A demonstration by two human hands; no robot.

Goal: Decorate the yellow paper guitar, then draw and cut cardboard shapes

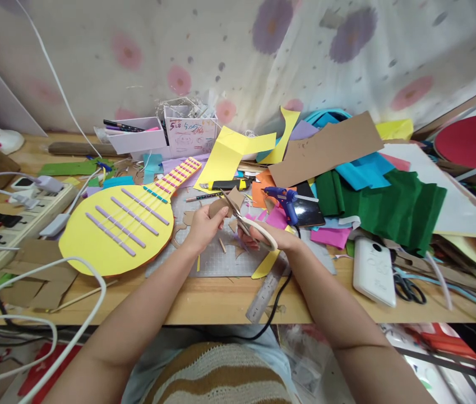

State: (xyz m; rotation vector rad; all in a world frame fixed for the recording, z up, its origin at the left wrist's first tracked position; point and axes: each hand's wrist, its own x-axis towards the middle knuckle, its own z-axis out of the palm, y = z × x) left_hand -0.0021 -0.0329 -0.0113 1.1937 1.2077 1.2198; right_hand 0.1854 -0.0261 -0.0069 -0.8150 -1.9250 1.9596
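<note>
My left hand [204,227] pinches a small piece of brown cardboard [226,203] over the grey cutting mat [221,259]. My right hand [269,238] is closed through the cream handles of a pair of scissors [249,223], whose blades are open on the cardboard's edge. Cardboard offcuts and a short wooden stick [222,245] lie on the mat beneath. A yellow paper guitar [126,224] with purple strips lies just left of my left hand.
A blue glue gun [283,199], a black phone [307,212], a metal ruler [266,292], a utility knife [229,184] and heaps of coloured paper and green felt [389,205] crowd the right. A power strip [23,216] with white cables sits left. White boxes [170,134] stand behind.
</note>
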